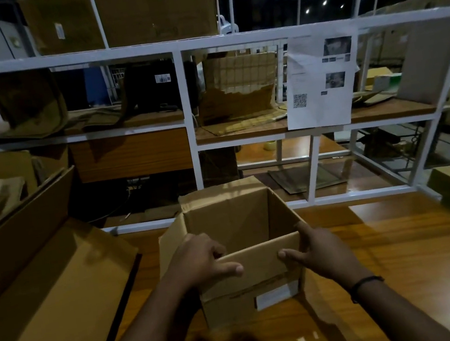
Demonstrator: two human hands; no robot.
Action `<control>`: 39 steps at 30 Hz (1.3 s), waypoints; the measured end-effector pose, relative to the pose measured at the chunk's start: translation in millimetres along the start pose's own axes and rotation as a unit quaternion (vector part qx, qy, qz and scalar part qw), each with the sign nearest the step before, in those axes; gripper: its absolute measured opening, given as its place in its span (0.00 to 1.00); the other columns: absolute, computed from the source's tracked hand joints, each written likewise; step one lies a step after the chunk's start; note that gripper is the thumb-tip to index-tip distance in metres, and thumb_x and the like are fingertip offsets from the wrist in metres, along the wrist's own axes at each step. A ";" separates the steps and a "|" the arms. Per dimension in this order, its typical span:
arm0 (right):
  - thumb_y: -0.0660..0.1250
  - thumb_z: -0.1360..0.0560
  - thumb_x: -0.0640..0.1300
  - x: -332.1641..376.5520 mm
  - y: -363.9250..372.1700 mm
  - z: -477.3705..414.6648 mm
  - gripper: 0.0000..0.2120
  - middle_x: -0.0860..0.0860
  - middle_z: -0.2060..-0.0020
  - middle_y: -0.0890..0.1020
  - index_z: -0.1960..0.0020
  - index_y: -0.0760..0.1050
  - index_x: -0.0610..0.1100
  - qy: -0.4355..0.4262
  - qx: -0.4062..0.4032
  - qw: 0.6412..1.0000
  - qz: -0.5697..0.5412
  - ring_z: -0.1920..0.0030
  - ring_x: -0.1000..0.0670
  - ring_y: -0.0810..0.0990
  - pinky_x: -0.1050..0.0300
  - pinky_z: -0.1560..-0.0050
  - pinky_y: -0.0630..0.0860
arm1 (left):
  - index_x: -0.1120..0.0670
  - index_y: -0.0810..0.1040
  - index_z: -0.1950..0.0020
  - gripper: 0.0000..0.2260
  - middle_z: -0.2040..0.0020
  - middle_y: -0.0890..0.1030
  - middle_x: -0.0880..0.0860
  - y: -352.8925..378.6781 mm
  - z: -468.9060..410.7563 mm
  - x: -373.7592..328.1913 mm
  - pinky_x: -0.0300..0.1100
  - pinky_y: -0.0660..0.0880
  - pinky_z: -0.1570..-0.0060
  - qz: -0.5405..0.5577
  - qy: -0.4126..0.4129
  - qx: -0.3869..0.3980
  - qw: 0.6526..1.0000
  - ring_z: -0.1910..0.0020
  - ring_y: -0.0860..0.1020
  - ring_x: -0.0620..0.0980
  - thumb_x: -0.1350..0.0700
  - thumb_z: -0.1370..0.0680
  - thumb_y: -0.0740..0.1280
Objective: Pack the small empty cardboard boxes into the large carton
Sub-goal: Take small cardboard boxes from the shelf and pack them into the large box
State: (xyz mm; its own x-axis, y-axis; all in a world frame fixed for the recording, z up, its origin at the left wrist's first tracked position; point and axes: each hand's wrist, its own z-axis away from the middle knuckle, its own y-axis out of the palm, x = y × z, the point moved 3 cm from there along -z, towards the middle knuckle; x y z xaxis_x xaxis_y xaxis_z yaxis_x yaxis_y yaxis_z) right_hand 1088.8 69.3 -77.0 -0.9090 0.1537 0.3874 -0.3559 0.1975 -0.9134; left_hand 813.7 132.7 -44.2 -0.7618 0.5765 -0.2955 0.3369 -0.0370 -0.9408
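Cardboard box point(257, 258), small and open, stands upright on the tabletop point(394, 261) with its mouth facing up and looks about as wide as deep. The left hand point(199, 258) and right hand point(318, 247) grip its near corners, thumbs pressed on the near flap. The white label point(277, 294) on its front is unreadable. The large carton point(45, 287) lies just to the left.

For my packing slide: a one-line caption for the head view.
Left hand and right hand grip the near rim of an open small cardboard box on the table, large carton at left.
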 end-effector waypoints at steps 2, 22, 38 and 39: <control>0.69 0.27 0.69 3.8 2.0 1.9 0.26 0.54 0.49 0.77 0.38 0.70 0.55 -0.010 -0.036 0.998 0.043 0.52 0.56 0.77 0.59 0.55 0.81 | 0.41 0.80 0.57 0.19 0.51 0.75 0.38 7.0 2.3 10.1 0.46 0.70 0.42 0.001 -0.032 -0.041 0.999 0.45 0.70 0.40 0.27 0.30 0.69; 0.57 0.22 0.72 10.5 -7.8 11.3 0.33 0.40 0.55 0.86 0.28 0.70 0.50 0.120 -0.161 0.736 -0.647 0.57 0.42 0.85 0.41 0.52 0.80 | 0.46 0.74 0.40 0.17 0.40 0.72 0.48 34.7 76.1 81.6 0.36 0.70 0.55 0.272 -0.196 -0.387 0.859 0.44 0.74 0.46 0.37 0.19 0.57; 0.79 0.28 0.47 19.0 84.6 29.9 0.46 0.51 0.18 0.46 0.24 0.54 0.70 -0.069 -0.180 0.967 -0.167 0.25 0.39 0.65 0.40 0.45 0.83 | 0.28 0.55 0.24 0.35 0.26 0.67 0.45 70.0 74.8 61.3 0.52 0.74 0.40 0.298 -0.189 -0.219 0.910 0.31 0.69 0.49 0.46 0.22 0.74; 0.79 0.28 0.48 17.7 88.3 30.7 0.50 0.53 0.17 0.41 0.23 0.49 0.73 -0.074 -0.167 0.970 -0.159 0.23 0.39 0.62 0.39 0.44 0.83 | 0.26 0.55 0.27 0.36 0.25 0.68 0.46 72.4 73.7 59.8 0.51 0.73 0.39 0.302 -0.179 -0.221 0.910 0.30 0.70 0.50 0.48 0.23 0.74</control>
State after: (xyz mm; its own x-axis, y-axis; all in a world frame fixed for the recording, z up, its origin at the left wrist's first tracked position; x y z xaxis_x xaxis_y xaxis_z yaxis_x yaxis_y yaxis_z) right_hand 1034.6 59.7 -154.6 -0.7947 -0.1017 0.5984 -0.5556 0.5189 -0.6497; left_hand 751.8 104.3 -142.2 -0.4687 0.2543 -0.8460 0.8833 0.1193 -0.4534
